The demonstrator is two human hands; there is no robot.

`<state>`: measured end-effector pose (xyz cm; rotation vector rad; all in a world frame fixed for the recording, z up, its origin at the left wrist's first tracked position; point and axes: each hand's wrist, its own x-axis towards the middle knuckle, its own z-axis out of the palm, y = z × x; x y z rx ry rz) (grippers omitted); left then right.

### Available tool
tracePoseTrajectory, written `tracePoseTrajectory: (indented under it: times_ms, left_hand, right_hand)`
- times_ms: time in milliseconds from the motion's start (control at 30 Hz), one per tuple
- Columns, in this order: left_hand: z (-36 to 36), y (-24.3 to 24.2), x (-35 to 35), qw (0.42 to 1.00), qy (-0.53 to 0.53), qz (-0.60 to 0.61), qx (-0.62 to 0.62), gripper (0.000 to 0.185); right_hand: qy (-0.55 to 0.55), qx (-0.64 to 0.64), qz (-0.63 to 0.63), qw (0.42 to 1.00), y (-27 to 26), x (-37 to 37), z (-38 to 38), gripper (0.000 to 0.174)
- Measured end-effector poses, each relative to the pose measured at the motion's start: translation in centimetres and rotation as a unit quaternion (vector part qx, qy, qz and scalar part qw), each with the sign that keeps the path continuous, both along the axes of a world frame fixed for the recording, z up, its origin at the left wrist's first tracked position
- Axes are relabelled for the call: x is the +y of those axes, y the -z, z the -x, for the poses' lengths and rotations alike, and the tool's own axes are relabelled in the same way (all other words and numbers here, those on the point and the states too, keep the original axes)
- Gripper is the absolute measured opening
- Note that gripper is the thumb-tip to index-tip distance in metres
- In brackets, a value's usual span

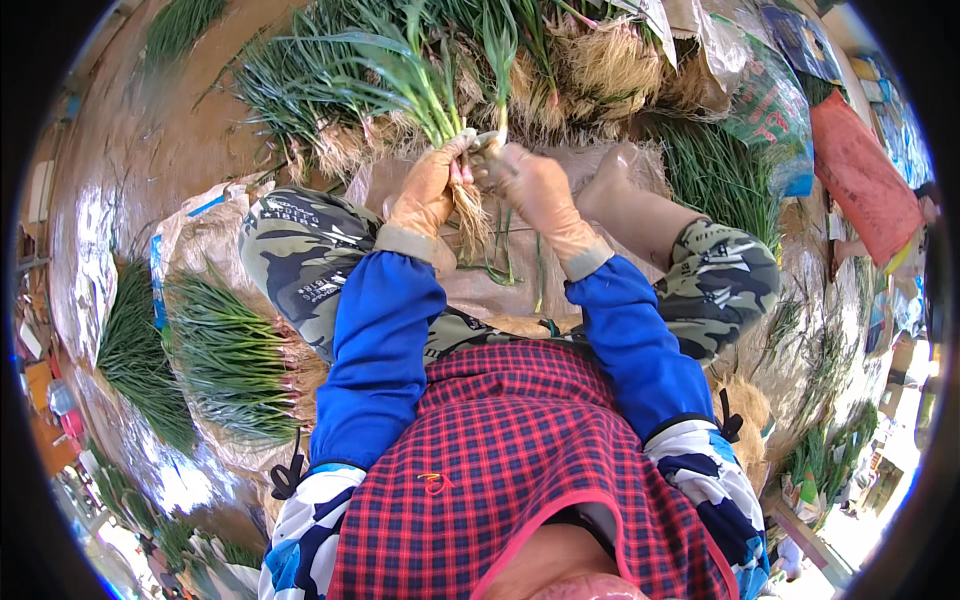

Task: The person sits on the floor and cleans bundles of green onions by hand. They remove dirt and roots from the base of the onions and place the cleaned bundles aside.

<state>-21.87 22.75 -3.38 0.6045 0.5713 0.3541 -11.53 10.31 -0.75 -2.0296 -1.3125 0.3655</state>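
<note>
My left hand (426, 186), in a tan glove, grips a small bunch of green onions (442, 124). The leaves fan out up and to the left, while reddish bulb ends and pale roots (470, 206) hang below the fist. Close beside it is my right hand (541, 187), gloved too and partly blurred. Its fingers are closed on the base of a single green onion stalk (500, 82), which stands upright. Loose leaf scraps (495, 274) lie on the woven sack (510, 292) beneath both hands.
Beyond my hands lies a large heap of rooted green onions (315, 105). Left of my knee, a neat pile (232, 360) rests on a sack (202, 225). More greens (720, 176) lie at the right, beside a printed green bag (772, 120) and a red bag (862, 180).
</note>
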Motion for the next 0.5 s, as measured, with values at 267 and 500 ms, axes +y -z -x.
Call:
tracePoseTrajectory:
  times_ms: [267, 500]
  left_hand:
    - [0.7, 0.0, -0.5, 0.999, 0.024, 0.02, 0.007, 0.024]
    - [1.2, 1.5, -0.6, 0.99, 0.0, 0.128, -0.057, 0.022]
  right_hand:
    - [0.024, 0.159, 0.207, 0.965, 9.3, -1.9, -7.7, 0.021]
    - [-0.01, 0.79, -0.075, 0.608, 4.1, 5.1, -1.8, 0.029]
